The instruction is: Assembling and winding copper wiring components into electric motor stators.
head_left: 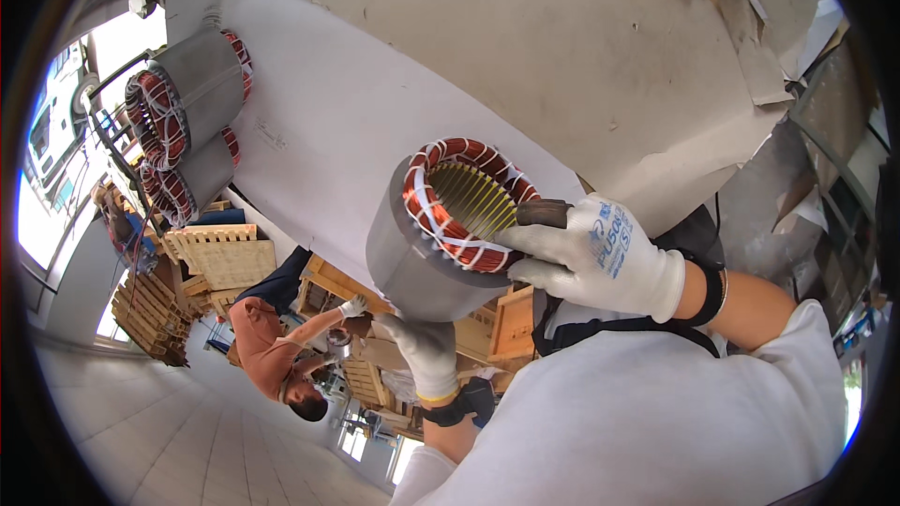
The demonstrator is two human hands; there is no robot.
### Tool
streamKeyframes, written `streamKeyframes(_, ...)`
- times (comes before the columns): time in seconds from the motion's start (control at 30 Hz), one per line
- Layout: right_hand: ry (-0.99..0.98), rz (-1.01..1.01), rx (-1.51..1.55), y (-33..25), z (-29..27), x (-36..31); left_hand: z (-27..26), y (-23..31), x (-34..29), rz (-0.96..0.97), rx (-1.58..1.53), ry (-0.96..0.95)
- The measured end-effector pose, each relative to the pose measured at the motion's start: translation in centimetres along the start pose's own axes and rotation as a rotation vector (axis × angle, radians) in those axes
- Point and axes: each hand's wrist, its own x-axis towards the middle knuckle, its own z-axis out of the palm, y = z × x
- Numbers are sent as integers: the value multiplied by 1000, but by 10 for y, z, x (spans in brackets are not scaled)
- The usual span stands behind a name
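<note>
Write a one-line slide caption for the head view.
White-gloved right hand at the laced copper winding of a grey cylindrical stator, left hand near its lower end.

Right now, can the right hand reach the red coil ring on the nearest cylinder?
Probably yes: the right hand is at the coil ring, mostly uncovered, though the dark block that hand grips might hinder.

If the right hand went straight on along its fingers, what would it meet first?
Most likely the white-laced copper winding atop the motor stator; the gloved right hand already overlaps its edge in view, though depth leaves actual contact unclear.
</note>
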Motion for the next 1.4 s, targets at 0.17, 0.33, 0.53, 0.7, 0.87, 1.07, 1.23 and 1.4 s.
streamKeyframes(0.17,28,-62,1,15,-1,9,-19,-27,-9,134,420,102)
streamKeyframes(0.33,-35,-51,-88,22,-1,23,-28,-27,7,273,396,58)
streamKeyframes(0.53,-119,25,-49,23,0,42,-10,-7,21,324,521,107)
streamKeyframes(0.7,-93,-58,-2,22,3,62,-8,4,40,382,390,113)
streamKeyframes(0.87,-171,12,35,23,5,73,-9,18,61,372,280,147)
streamKeyframes(1.07,-122,-81,77,16,9,80,-8,-5,65,470,167,-6)
streamKeyframes(1.23,67,-130,32,9,18,67,-33,-13,54,631,1008,-16)
streamKeyframes(1.4,-12,72,42,-13,8,16,22,3,-3,270,473,121)
